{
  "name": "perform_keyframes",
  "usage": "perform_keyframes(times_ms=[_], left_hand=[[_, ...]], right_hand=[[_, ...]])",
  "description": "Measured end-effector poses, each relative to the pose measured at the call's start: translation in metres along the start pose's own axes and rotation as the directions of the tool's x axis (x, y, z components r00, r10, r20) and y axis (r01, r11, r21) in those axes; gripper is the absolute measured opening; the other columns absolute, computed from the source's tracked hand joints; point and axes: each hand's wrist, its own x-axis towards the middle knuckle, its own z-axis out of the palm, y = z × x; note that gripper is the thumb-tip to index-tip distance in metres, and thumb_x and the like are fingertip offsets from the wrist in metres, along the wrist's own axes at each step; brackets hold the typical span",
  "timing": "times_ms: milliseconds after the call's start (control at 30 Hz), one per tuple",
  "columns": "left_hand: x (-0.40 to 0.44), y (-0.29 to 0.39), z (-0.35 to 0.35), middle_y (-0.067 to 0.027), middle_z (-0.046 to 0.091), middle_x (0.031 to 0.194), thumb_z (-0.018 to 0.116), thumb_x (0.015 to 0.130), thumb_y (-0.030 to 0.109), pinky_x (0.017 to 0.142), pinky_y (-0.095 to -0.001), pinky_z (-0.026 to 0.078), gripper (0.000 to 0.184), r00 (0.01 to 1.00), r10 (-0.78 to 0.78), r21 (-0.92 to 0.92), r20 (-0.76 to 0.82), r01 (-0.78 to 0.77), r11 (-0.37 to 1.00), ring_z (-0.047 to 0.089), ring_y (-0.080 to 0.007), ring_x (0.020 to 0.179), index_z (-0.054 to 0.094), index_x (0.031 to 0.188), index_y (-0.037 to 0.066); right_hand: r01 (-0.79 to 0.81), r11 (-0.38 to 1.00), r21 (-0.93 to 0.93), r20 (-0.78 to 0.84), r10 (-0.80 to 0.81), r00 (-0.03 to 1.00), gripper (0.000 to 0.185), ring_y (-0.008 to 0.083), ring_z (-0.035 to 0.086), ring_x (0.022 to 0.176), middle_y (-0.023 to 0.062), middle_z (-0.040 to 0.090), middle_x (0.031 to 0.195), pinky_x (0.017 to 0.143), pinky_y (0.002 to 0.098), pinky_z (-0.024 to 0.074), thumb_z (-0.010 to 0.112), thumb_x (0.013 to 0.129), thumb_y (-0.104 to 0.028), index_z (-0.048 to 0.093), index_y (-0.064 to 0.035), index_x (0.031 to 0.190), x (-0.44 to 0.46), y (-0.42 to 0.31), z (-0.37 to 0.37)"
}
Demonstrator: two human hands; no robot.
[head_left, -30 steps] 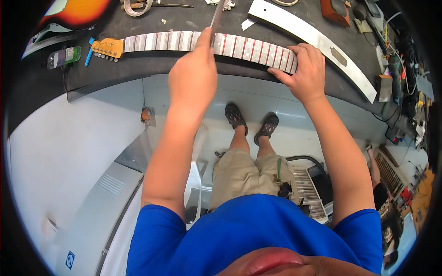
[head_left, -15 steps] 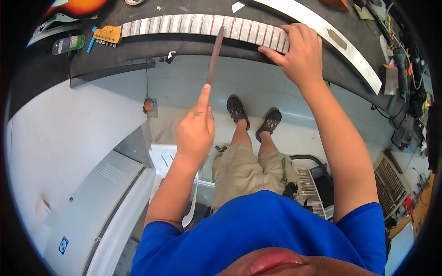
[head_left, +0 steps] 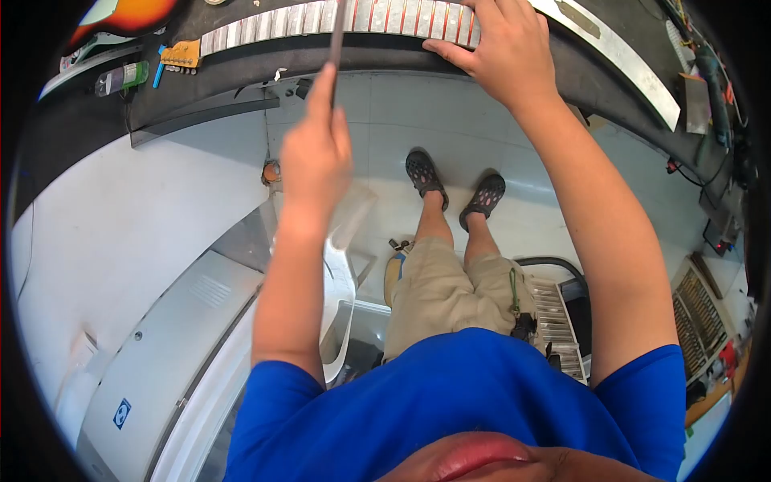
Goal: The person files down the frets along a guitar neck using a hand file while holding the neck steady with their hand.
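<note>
My left hand (head_left: 317, 157), blurred, is closed around the near end of a file (head_left: 336, 40), forefinger laid along it; my right hand (head_left: 510, 60) grasps the right end of a neck (head_left: 269, 30), thumb at its near edge. The neck lies along the bench (head_left: 233, 76), headstock (head_left: 181, 54) to my left, red lines showing right of the file. The file crosses over it; I can't tell whether they touch. I judge this to be a filing stroke. The next move calls for a level file and a firm right hand. Beyond the headstock lies a bottle (head_left: 124, 79); to my right, a white bar (head_left: 634, 68).
</note>
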Motion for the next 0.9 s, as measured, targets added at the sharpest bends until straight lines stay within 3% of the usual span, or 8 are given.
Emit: perform_keyframes(times_ms=[133, 300, 333, 500, 667, 733, 833, 900], left_hand=[[-0.048, 0.002, 0.002, -0.0243, 0.075, 0.128, 0.061, 0.107, 0.007, 0.086, -0.0450, 0.059, 0.060, 0.960, -0.231, 0.115, 0.155, 0.215, 0.970, 0.077, -0.0450, 0.098, 0.049, 0.165, 0.018], [0.067, 0.002, 0.003, -0.0229, 0.077, 0.124, 0.062, 0.109, 0.012, 0.085, -0.0428, 0.059, 0.049, 0.999, 0.039, 0.117, 0.010, -0.040, 0.992, 0.077, -0.0422, 0.100, 0.060, 0.157, 0.017], [0.086, 0.018, -0.005, -0.0229, 0.076, 0.129, 0.061, 0.109, 0.011, 0.089, -0.0421, 0.059, 0.049, 0.989, -0.109, 0.083, 0.103, 0.100, 0.991, 0.077, -0.0417, 0.107, 0.059, 0.158, 0.017], [-0.030, -0.018, 0.002, -0.0237, 0.066, 0.149, 0.061, 0.108, 0.006, 0.095, -0.0384, 0.059, 0.055, 0.995, -0.076, 0.021, 0.062, 0.075, 0.997, 0.071, -0.0402, 0.127, 0.055, 0.162, 0.017], [0.011, -0.011, 0.009, -0.0270, 0.072, 0.086, 0.061, 0.106, 0.006, 0.060, -0.0439, 0.054, 0.058, 0.997, 0.080, 0.093, 0.014, -0.081, 0.992, 0.068, -0.0405, 0.063, 0.050, 0.163, 0.007], [0.094, -0.004, 0.003, -0.0273, 0.069, 0.080, 0.060, 0.108, 0.012, 0.061, -0.0457, 0.053, 0.052, 0.991, 0.102, 0.098, 0.087, -0.110, 0.989, 0.067, -0.0408, 0.063, 0.056, 0.160, 0.010], [0.100, 0.024, -0.021, -0.0268, 0.070, 0.096, 0.058, 0.111, 0.017, 0.077, -0.0394, 0.055, 0.051, 0.944, -0.168, 0.122, 0.284, 0.138, 0.983, 0.062, -0.0336, 0.072, 0.054, 0.161, 0.012], [0.029, -0.018, -0.006, -0.0266, 0.074, 0.105, 0.059, 0.109, 0.010, 0.078, -0.0372, 0.057, 0.056, 0.994, 0.004, 0.019, 0.111, -0.006, 1.000, 0.064, -0.0333, 0.074, 0.051, 0.164, 0.014]], right_hand=[[-0.013, 1.000, 0.023, 0.004, 0.013, 1.000, 0.061, 0.0381, 0.061, 0.107, 0.0155, 0.064, 0.107, 0.097, 0.0496, 0.0466, 0.093, 0.074, -0.049, 0.070, -0.0041, 0.107, 0.001, 0.003, -0.001], [0.019, 1.000, 0.013, -0.041, -0.019, 0.999, 0.060, 0.0377, 0.061, 0.107, 0.0157, 0.065, 0.105, 0.096, 0.0498, 0.0467, 0.094, 0.073, -0.048, 0.069, -0.0040, 0.106, 0.000, 0.006, 0.003], [0.017, 1.000, 0.012, -0.035, -0.016, 0.999, 0.060, 0.0376, 0.062, 0.107, 0.0157, 0.065, 0.105, 0.095, 0.0498, 0.0467, 0.094, 0.073, -0.048, 0.069, -0.0041, 0.106, -0.002, 0.006, 0.004], [0.016, 1.000, 0.005, -0.022, -0.016, 1.000, 0.059, 0.0370, 0.061, 0.106, 0.0152, 0.064, 0.104, 0.094, 0.0491, 0.0467, 0.093, 0.073, -0.049, 0.069, -0.0047, 0.105, -0.002, 0.005, 0.001], [0.043, 0.999, 0.002, -0.041, -0.043, 0.998, 0.059, 0.0369, 0.060, 0.105, 0.0147, 0.063, 0.104, 0.093, 0.0490, 0.0463, 0.093, 0.073, -0.048, 0.068, -0.0050, 0.105, -0.005, 0.007, 0.003], [0.046, 0.999, -0.009, -0.059, -0.046, 0.997, 0.059, 0.0371, 0.060, 0.106, 0.0147, 0.063, 0.105, 0.093, 0.0493, 0.0463, 0.093, 0.073, -0.048, 0.068, -0.0049, 0.106, 0.000, 0.008, 0.003], [0.046, 0.999, 0.003, -0.023, -0.046, 0.999, 0.060, 0.0372, 0.060, 0.106, 0.0146, 0.063, 0.105, 0.094, 0.0496, 0.0463, 0.093, 0.073, -0.048, 0.068, -0.0047, 0.106, -0.003, 0.003, 0.003], [0.039, 0.999, 0.009, -0.035, -0.039, 0.999, 0.060, 0.0372, 0.060, 0.106, 0.0146, 0.063, 0.105, 0.095, 0.0496, 0.0463, 0.093, 0.073, -0.047, 0.068, -0.0046, 0.106, -0.002, 0.006, 0.002]])
